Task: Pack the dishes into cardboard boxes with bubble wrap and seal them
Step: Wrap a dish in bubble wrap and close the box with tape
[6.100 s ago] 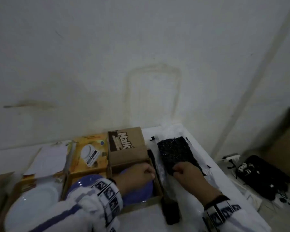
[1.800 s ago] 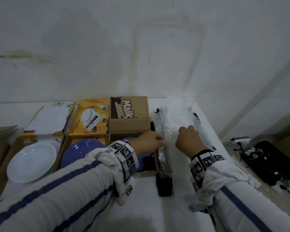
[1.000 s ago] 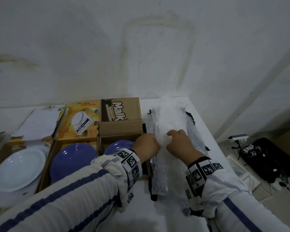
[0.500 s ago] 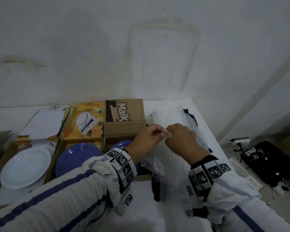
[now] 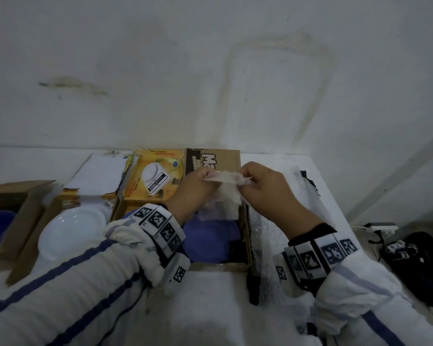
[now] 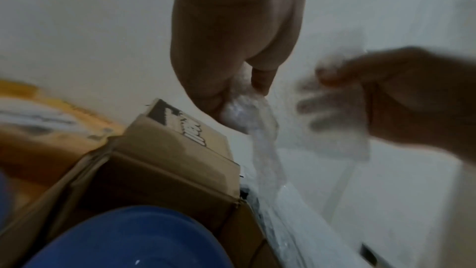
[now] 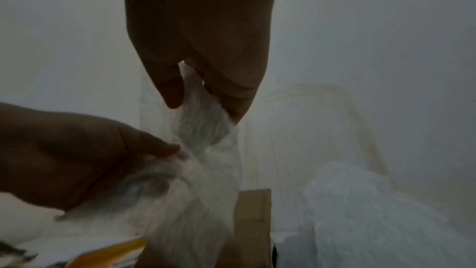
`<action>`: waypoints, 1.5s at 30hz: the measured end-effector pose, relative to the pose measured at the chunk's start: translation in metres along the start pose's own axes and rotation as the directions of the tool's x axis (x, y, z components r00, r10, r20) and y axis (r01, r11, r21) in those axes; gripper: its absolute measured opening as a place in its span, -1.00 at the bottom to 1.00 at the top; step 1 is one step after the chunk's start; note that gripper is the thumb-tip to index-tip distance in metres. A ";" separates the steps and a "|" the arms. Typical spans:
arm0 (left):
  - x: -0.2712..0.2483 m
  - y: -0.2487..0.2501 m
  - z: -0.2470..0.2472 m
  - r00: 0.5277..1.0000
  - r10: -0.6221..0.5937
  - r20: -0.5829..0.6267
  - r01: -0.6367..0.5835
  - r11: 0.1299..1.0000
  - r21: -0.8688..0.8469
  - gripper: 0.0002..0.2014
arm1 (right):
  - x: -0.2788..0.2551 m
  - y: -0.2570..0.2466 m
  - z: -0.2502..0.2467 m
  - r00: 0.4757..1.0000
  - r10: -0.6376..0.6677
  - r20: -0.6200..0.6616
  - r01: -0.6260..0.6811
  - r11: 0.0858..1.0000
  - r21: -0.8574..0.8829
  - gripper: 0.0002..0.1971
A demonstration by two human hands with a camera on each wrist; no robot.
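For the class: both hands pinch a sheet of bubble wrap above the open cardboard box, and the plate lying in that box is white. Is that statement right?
Not quite. The left hand and right hand do pinch the bubble wrap above the open cardboard box, but the plate in that box is blue, as the head view shows. The white plate lies in another box further left.
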State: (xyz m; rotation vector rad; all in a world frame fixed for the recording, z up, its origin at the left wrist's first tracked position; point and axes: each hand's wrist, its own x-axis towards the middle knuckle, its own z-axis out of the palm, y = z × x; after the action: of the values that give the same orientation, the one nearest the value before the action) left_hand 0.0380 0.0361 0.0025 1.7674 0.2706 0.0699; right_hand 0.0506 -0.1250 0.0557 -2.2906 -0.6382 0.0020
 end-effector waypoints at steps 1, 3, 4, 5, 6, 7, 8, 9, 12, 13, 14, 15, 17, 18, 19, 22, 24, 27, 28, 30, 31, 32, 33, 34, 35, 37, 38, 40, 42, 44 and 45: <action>-0.003 -0.001 -0.006 0.996 -0.073 0.057 0.082 0.983 -0.164 -0.86 | 0.001 0.001 0.007 0.999 -0.001 0.033 0.001 1.000 0.015 -0.92; -0.010 -0.002 -0.017 0.960 -0.154 0.235 0.238 0.889 -0.392 -0.81 | 0.002 0.007 0.025 0.989 -0.006 0.145 0.012 0.999 -0.035 -0.83; -0.014 -0.004 -0.024 0.936 -0.152 0.318 0.286 0.854 -0.434 -0.82 | 0.002 0.010 0.034 0.980 0.001 0.201 0.012 0.998 -0.064 -0.78; -0.018 -0.006 -0.029 0.913 -0.141 0.382 0.319 0.832 -0.454 -0.84 | 0.002 0.011 0.043 0.970 0.013 0.244 0.005 0.997 -0.075 -0.74; -0.021 -0.008 -0.033 0.900 -0.133 0.416 0.326 0.838 -0.437 -0.83 | 0.002 0.013 0.052 0.960 0.006 0.279 0.014 0.998 -0.069 -0.71; -0.023 -0.013 -0.036 0.898 -0.146 0.416 0.321 0.864 -0.388 -0.79 | 0.003 0.016 0.060 0.952 -0.012 0.306 0.032 0.998 -0.060 -0.70; -0.023 -0.018 -0.038 0.909 -0.167 0.382 0.292 0.908 -0.299 -0.74 | 0.003 0.019 0.068 0.943 -0.030 0.331 0.051 0.997 -0.056 -0.69; -0.023 -0.023 -0.039 0.926 -0.186 0.329 0.263 0.942 -0.206 -0.70 | 0.003 0.018 0.073 0.934 -0.019 0.357 0.048 0.996 -0.071 -0.70; -0.022 -0.039 -0.042 0.951 -0.194 0.240 0.216 0.974 -0.069 -0.62 | 0.003 0.016 0.080 0.897 0.099 0.430 -0.032 0.987 -0.160 -0.69; -0.022 -0.044 -0.043 0.952 -0.190 0.241 0.209 0.976 -0.057 -0.62 | 0.002 0.014 0.082 0.892 0.113 0.438 -0.045 0.986 -0.163 -0.67; -0.023 -0.049 -0.044 0.952 -0.185 0.243 0.200 0.979 -0.041 -0.62 | 0.001 0.013 0.085 0.897 0.109 0.427 -0.047 0.987 -0.155 -0.65; -0.023 -0.054 -0.046 0.955 -0.180 0.234 0.186 0.982 -0.007 -0.63 | -0.001 0.012 0.089 0.906 0.108 0.409 -0.049 0.987 -0.153 -0.62; -0.021 -0.065 -0.050 0.968 -0.152 0.200 0.131 0.985 0.113 -0.68 | -0.005 0.012 0.100 0.927 0.088 0.366 -0.020 0.983 -0.185 -0.64; -0.020 -0.069 -0.053 0.972 -0.143 0.187 0.111 0.979 0.168 -0.71 | -0.007 0.014 0.107 0.931 0.069 0.357 0.010 0.977 -0.214 -0.70; -0.018 -0.074 -0.056 0.975 -0.139 0.174 0.099 0.970 0.223 -0.72 | -0.010 0.015 0.113 0.925 0.057 0.376 0.041 0.968 -0.247 -0.78; -0.014 -0.082 -0.063 0.972 -0.187 0.142 0.113 0.903 0.415 -0.77 | -0.018 0.020 0.130 0.881 0.006 0.474 0.118 0.966 -0.231 -0.90; -0.014 -0.085 -0.065 0.951 -0.264 0.160 0.157 0.860 0.485 -0.78 | -0.022 0.018 0.137 0.848 0.007 0.530 0.124 0.970 -0.210 -0.85; -0.015 -0.090 -0.063 0.924 -0.332 0.190 0.228 0.876 0.425 -0.68 | -0.022 0.013 0.140 0.787 0.072 0.612 0.113 0.960 -0.257 -0.76; -0.016 -0.089 -0.062 0.922 -0.343 0.181 0.246 0.878 0.411 -0.67 | -0.022 0.012 0.140 0.765 0.089 0.638 0.113 0.956 -0.270 -0.72; -0.016 -0.088 -0.061 0.915 -0.365 0.169 0.282 0.881 0.380 -0.67 | -0.019 0.009 0.142 0.711 0.152 0.686 0.078 0.953 -0.292 -0.68; -0.015 -0.089 -0.060 0.911 -0.373 0.175 0.291 0.884 0.365 -0.67 | -0.019 0.008 0.144 0.682 0.186 0.707 0.072 0.945 -0.319 -0.68; -0.014 -0.089 -0.060 0.905 -0.385 0.181 0.304 0.884 0.356 -0.66 | -0.018 0.007 0.147 0.653 0.211 0.728 0.096 0.930 -0.356 -0.68; -0.014 -0.090 -0.059 0.902 -0.391 0.185 0.311 0.884 0.350 -0.65 | -0.018 0.005 0.150 0.629 0.230 0.743 0.121 0.915 -0.385 -0.68; -0.014 -0.089 -0.059 0.900 -0.396 0.182 0.318 0.882 0.348 -0.64 | -0.019 0.003 0.153 0.622 0.228 0.749 0.161 0.899 -0.407 -0.67; -0.013 -0.090 -0.059 0.900 -0.400 0.176 0.324 0.881 0.345 -0.64 | -0.020 0.002 0.156 0.625 0.227 0.746 0.179 0.889 -0.421 -0.66; -0.013 -0.091 -0.059 0.896 -0.411 0.167 0.343 0.880 0.327 -0.64 | -0.020 0.000 0.160 0.630 0.236 0.740 0.182 0.881 -0.436 -0.66; -0.013 -0.090 -0.059 0.891 -0.422 0.168 0.355 0.878 0.321 -0.65 | -0.019 -0.002 0.158 0.616 0.245 0.749 0.186 0.879 -0.440 -0.66; -0.013 -0.090 -0.059 0.876 -0.445 0.187 0.373 0.869 0.325 -0.63 | -0.014 -0.003 0.148 0.591 0.259 0.764 0.129 0.905 -0.406 -0.67; -0.012 -0.089 -0.057 0.867 -0.465 0.180 0.390 0.857 0.336 -0.61 | -0.007 0.000 0.134 0.598 0.262 0.757 0.039 0.934 -0.355 -0.68; -0.012 -0.088 -0.056 0.867 -0.475 0.153 0.405 0.849 0.339 -0.63 | -0.004 0.004 0.124 0.624 0.294 0.725 0.023 0.920 -0.392 -0.65; -0.012 -0.087 -0.055 0.868 -0.475 0.145 0.407 0.848 0.341 -0.63 | -0.004 0.007 0.124 0.629 0.319 0.709 0.032 0.901 -0.433 -0.66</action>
State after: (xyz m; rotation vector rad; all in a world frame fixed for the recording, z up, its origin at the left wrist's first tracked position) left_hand 0.0031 0.1030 -0.0693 1.9490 0.5432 -0.5310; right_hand 0.0270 -0.0488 -0.0396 -2.7097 -0.9327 1.0979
